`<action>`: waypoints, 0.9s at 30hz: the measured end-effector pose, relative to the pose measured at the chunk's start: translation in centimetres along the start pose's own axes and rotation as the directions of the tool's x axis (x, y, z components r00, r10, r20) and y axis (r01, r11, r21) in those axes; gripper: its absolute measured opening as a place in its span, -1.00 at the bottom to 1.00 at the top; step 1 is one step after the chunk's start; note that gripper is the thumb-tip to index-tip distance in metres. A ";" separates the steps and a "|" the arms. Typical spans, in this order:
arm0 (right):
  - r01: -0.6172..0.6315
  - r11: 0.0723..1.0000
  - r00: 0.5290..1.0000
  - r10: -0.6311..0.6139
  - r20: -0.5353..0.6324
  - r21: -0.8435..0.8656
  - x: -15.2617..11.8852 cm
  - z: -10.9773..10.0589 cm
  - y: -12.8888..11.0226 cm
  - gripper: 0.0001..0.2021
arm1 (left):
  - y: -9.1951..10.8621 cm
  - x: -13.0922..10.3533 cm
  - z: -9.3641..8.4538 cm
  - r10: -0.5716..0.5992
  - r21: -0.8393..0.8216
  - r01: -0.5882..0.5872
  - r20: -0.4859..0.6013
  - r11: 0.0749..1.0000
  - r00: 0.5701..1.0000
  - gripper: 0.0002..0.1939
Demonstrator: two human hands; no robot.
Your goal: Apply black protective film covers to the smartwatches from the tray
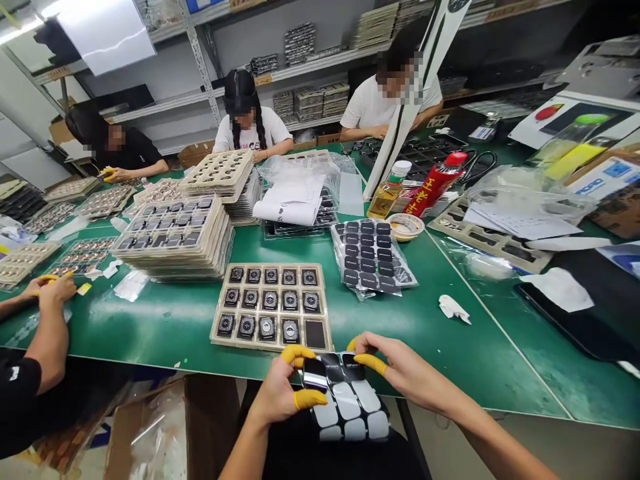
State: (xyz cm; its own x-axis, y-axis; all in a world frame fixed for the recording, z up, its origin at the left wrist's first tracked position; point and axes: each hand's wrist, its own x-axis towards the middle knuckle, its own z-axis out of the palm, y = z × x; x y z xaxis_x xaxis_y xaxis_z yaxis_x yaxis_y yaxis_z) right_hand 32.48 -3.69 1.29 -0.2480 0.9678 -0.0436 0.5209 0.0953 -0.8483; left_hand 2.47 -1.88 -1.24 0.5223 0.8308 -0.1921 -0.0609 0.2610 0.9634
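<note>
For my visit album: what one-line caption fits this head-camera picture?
Two hands, left and right, in yellow finger covers hold a sheet of dark stickers beside a tray of small parts.

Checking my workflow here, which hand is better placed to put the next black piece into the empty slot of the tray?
Left, probably. The left hand pinches a black piece at the sheet; the right hand only steadies its edge. The empty slot of the tray lies just ahead.

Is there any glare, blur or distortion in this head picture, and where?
In the head view, straight lines bend toward the edges: the green table rim curves. Overhead light gives a pale glare band on the table and shine on the film sheet held in both hands. Three faces are pixelated; the tray is sharp.
</note>
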 end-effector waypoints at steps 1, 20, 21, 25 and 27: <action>0.012 1.000 1.000 -0.012 -0.003 -0.011 0.0 0.0 0.1 -0.88 | 0.0 0.0 0.0 0.007 0.005 -0.007 0.004 1.000 1.000 -0.13; -0.040 0.998 0.997 0.036 -0.070 -0.048 0.8 -2.3 -3.8 -0.41 | 0.6 1.2 -1.4 0.339 0.207 -0.353 0.100 0.912 0.935 -0.22; -0.072 0.997 0.997 0.071 -0.019 -0.031 1.2 -2.3 -3.9 -0.38 | 0.8 1.1 -1.4 0.354 0.208 -0.370 0.109 0.906 0.929 -0.22; -0.119 0.993 0.992 0.119 0.043 -0.007 2.0 -1.8 -3.9 -0.47 | 1.1 1.0 -1.7 0.367 0.220 -0.382 0.108 0.898 0.924 -0.20; -0.103 0.995 0.995 0.103 0.012 -0.017 2.0 -1.4 -3.7 -0.56 | 1.1 0.9 -1.9 0.371 0.206 -0.383 0.096 0.901 0.924 -0.19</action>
State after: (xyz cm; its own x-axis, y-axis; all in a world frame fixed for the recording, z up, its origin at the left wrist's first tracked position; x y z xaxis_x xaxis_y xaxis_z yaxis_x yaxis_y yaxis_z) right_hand 31.18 -1.76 5.13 -0.2027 0.9696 -0.1374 0.5575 -0.0011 -0.8302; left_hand 1.22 0.11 -0.67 0.5415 0.8172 0.1975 -0.0793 -0.1842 0.9797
